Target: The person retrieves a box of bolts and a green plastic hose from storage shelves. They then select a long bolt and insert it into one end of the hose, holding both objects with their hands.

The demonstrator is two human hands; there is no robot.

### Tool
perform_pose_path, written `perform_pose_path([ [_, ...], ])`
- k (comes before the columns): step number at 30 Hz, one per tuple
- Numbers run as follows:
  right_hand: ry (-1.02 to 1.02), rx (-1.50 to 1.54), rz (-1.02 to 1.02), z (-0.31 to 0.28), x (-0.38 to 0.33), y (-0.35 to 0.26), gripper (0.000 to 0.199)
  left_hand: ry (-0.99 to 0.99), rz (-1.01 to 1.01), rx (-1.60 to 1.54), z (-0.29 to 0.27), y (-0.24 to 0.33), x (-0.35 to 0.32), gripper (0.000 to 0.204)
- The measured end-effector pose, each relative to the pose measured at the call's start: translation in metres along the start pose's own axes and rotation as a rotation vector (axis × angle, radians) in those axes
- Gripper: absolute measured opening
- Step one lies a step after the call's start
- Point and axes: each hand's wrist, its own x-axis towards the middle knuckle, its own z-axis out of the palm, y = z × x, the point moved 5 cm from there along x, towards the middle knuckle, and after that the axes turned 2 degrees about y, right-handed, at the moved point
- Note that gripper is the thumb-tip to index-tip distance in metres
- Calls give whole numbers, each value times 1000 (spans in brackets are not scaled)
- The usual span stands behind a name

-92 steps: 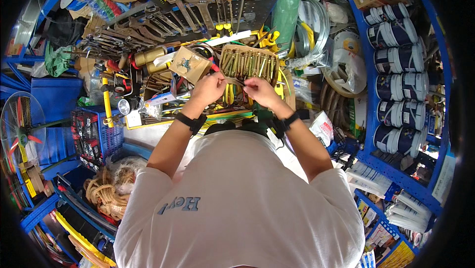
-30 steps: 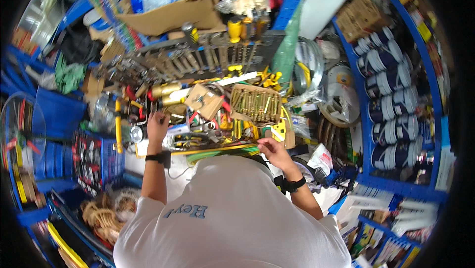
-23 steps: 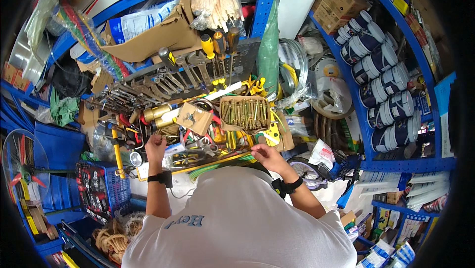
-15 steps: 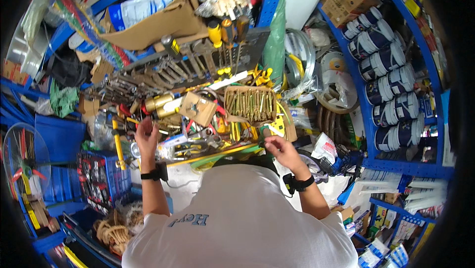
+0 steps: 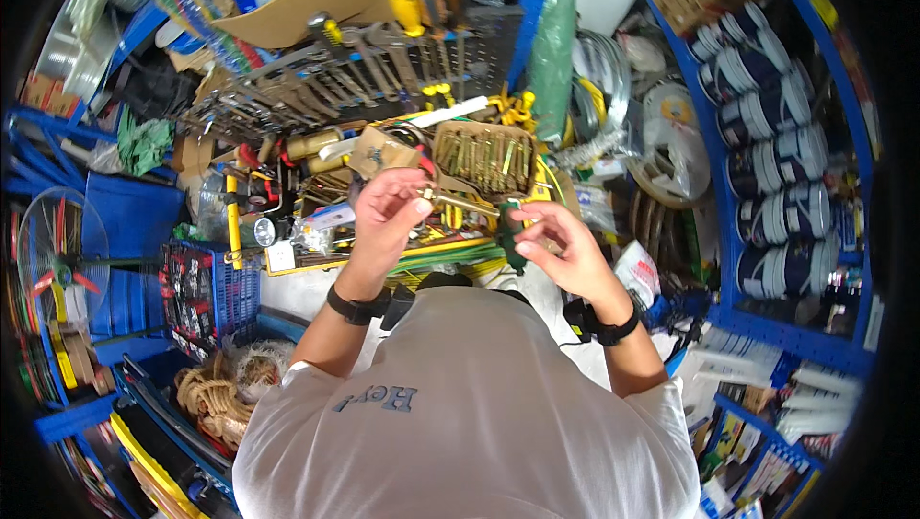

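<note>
My left hand (image 5: 385, 222) is in front of the tool bench, its thumb and fingertips pinched on the brass-coloured end of a thin metal rod (image 5: 467, 204). The rod slants right toward a dark green object (image 5: 512, 239), whose exact kind I cannot make out. My right hand (image 5: 563, 249) has its thumb and forefinger curled at that green object. Whether the rod and the green object are joined is unclear. Just beyond my hands lies an open carton (image 5: 440, 157) full of brass-coloured bolts (image 5: 487, 157). Beside it sits a small cardboard box (image 5: 380, 149).
Wrenches (image 5: 355, 69) hang along a dark rack behind the bench. A yellow-handled tool (image 5: 233, 217) stands at the bench's left end. Paint cans (image 5: 781, 160) fill a blue shelf on the right. Left are a fan (image 5: 62, 265) and a blue crate (image 5: 244, 294).
My left hand has moved right and inward, now pinching the rod's end. My right hand remains at the green object, which shows more fully. The view has shifted slightly.
</note>
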Motion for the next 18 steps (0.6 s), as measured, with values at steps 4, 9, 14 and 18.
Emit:
perform_pose_path([
  [4,104,76,-69,-7,-31,-8,41,-128,-122,-37,60,-26,-17,30],
  [9,342,78,-84,-41,-85,12,28,-176,-236,-48,103,-66,-36,30],
  [14,429,48,-75,-61,-122,7,21,-352,-175,207,128,-79,-52,30],
  [18,392,110,6,-66,-135,10,21,-393,-127,263,140,-78,-56,33],
])
